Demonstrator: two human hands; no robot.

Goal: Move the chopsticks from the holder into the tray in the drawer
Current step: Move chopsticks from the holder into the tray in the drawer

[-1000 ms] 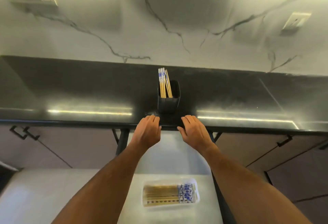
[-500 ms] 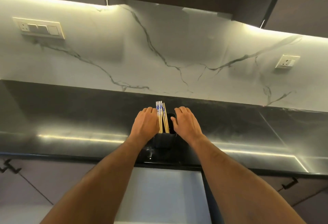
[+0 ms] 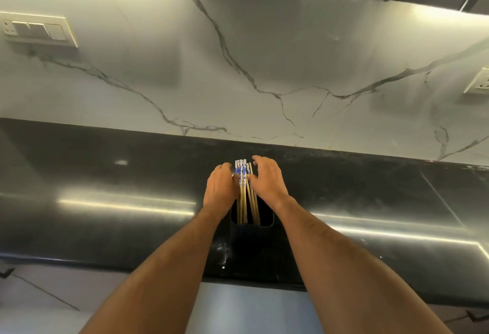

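Note:
Several wooden chopsticks [image 3: 241, 175] with blue-and-white tops stand upright in a black holder [image 3: 251, 233] on the dark countertop [image 3: 119, 175]. My left hand [image 3: 221, 185] is against the left side of the bundle, its fingers curled onto the sticks near their tops. My right hand [image 3: 267, 180] is at the right side. Its thumb touches the sticks and its fingers arch loosely over and behind them. The tray is out of view.
A marbled white wall [image 3: 238, 69] rises behind the counter, with a switch plate [image 3: 37, 29] at left and a socket [image 3: 479, 82] at right. The open drawer's pale inside [image 3: 251, 307] shows below the counter edge. Dark cabinets hang overhead.
Both hands rose from the counter's front edge to the holder and closed in on the chopstick tops. The view tilted up, so the tray in the drawer dropped out of sight.

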